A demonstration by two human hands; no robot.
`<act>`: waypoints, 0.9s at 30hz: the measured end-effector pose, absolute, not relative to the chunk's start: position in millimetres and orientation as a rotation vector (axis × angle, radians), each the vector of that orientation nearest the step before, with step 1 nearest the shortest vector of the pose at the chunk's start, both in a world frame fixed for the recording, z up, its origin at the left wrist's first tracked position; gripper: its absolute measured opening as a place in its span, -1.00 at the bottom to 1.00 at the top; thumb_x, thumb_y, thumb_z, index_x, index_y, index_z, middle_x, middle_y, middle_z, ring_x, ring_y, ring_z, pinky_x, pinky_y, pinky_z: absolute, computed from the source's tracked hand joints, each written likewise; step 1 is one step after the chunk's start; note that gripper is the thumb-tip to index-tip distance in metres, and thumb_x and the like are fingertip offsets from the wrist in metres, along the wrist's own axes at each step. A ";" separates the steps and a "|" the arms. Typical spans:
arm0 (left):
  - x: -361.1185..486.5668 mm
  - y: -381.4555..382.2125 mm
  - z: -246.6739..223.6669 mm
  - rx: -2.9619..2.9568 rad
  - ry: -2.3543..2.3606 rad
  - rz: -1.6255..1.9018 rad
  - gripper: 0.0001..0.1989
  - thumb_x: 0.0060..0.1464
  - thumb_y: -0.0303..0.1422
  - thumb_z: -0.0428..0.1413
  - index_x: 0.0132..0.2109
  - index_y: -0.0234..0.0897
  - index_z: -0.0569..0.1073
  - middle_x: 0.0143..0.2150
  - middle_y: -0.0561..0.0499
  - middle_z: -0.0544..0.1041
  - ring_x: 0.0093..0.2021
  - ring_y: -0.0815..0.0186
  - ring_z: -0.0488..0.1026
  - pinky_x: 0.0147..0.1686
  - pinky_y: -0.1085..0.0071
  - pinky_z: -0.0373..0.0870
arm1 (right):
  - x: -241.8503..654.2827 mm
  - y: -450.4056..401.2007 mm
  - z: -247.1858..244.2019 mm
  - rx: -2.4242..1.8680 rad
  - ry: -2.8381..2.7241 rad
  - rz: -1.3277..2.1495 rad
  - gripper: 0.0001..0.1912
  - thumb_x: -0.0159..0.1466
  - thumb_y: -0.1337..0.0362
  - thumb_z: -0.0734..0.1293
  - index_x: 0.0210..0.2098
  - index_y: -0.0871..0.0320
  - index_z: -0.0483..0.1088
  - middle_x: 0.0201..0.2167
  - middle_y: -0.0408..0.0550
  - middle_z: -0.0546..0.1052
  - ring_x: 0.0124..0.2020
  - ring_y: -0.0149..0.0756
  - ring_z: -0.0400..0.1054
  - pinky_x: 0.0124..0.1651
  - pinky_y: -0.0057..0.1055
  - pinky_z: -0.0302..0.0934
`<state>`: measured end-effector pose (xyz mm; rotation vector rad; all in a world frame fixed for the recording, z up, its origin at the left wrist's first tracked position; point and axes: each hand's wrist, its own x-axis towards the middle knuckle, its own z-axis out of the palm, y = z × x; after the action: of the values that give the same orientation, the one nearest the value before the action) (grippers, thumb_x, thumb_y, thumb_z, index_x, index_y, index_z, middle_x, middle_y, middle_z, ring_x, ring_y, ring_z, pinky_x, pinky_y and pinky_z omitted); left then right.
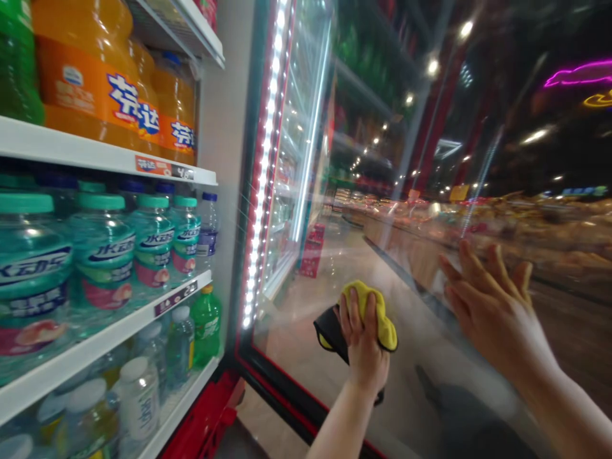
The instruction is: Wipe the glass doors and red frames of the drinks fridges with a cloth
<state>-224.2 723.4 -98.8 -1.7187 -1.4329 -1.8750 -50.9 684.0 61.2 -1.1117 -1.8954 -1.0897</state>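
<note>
My left hand (pixel 366 347) is closed on a yellow and dark grey cleaning cloth (pixel 382 322), pressing it flat against the lower part of a glass door (pixel 306 344). Part of the cloth is bunched over my fingers, and its dark side hangs out to the left. Farther right, my right hand (pixel 497 319) is raised with fingers spread and holds nothing. It is at the glass, but whether it touches the pane cannot be seen clearly.
To my left, the open drinks cooler has white shelves (pixel 109 331) with orange soda bottles (pixel 90 76), teal-capped bottles (pixel 105 248) and a green bottle (pixel 206 325). A bright LED strip (pixel 265 159) runs along the door side. Beyond the glass, a shop aisle and goods appear blurred.
</note>
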 end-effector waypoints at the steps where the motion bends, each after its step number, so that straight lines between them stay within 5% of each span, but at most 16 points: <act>1: -211.7 717.2 -109.9 -1.805 -1.420 -1.866 -0.22 0.18 -0.44 0.10 0.48 0.07 0.08 0.57 0.01 -0.11 0.55 -0.07 -0.26 0.48 -0.24 -0.25 | -50.5 682.4 60.9 -1.084 -1.899 -1.044 -0.60 0.46 0.31 0.16 0.20 0.07 0.46 0.43 0.10 0.20 0.48 0.23 -0.15 0.33 0.52 -0.13; 6: -172.1 697.0 -93.0 -2.138 -1.421 -1.970 -0.04 0.08 -0.44 0.15 0.53 -0.12 -0.12 0.57 -0.14 -0.33 0.50 -0.24 -0.51 0.35 -0.49 -0.40 | -59.7 655.2 45.6 -0.860 -1.814 -0.681 -0.64 0.43 0.34 0.20 0.12 0.10 0.52 0.29 0.11 0.43 0.34 0.00 0.27 0.33 0.08 0.24; 9: -164.7 686.2 -60.5 -2.566 -1.107 -2.015 -0.04 0.10 -0.39 0.12 0.53 -0.17 -0.18 0.57 -0.10 -0.24 0.52 -0.10 -0.46 0.43 -0.29 -0.29 | -73.1 637.8 23.6 -0.795 -1.740 -0.540 -0.59 0.41 0.38 0.22 0.18 0.04 0.47 0.22 0.03 0.51 0.23 -0.12 0.42 0.23 -0.16 0.40; 13: -165.9 676.8 -40.0 -2.783 -0.673 -2.586 -0.19 0.13 -0.46 -0.08 0.52 -0.11 -0.03 0.53 0.05 0.04 0.54 0.19 -0.15 0.49 0.12 -0.10 | -83.9 643.7 -17.2 -0.849 -1.693 -0.522 -0.42 0.45 0.40 0.11 0.43 0.01 0.15 0.31 0.05 0.41 0.31 -0.10 0.32 0.26 -0.06 0.36; 18: -184.5 682.7 -28.0 -1.988 -0.154 -3.559 -0.47 0.15 -0.39 -0.04 0.25 -0.24 0.46 0.32 -0.12 0.45 0.33 0.13 0.37 0.32 0.15 0.30 | -71.0 677.1 -46.7 -1.059 -1.686 -0.895 -0.29 0.46 0.25 0.18 0.52 -0.01 -0.17 0.47 0.07 0.13 0.49 0.08 -0.05 0.32 0.12 0.25; 22: -229.0 696.6 -16.8 -1.220 -0.628 -3.479 -0.71 0.20 -0.30 0.03 -0.08 -0.28 0.59 -0.04 -0.12 0.64 0.01 0.20 0.57 0.11 0.21 0.46 | -69.5 694.5 -16.4 -1.211 -1.538 -1.105 -0.28 0.43 0.23 0.25 0.50 -0.13 -0.09 0.49 -0.05 0.09 0.52 0.16 -0.17 0.38 0.27 0.07; 27: -280.0 705.6 -13.6 -0.985 -0.978 -3.080 -0.73 0.16 -0.34 0.01 -0.12 -0.26 0.58 -0.08 -0.06 0.63 -0.02 0.24 0.54 0.08 0.24 0.44 | -125.3 715.6 26.3 -1.144 -1.523 -1.074 -0.36 0.41 0.17 0.26 0.45 -0.07 0.11 0.48 -0.02 0.12 0.53 0.18 -0.27 0.38 0.32 0.00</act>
<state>-280.0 705.6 -13.6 -0.9851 -0.9776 -3.0801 -125.3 715.6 26.3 -1.1444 -1.5234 -1.0745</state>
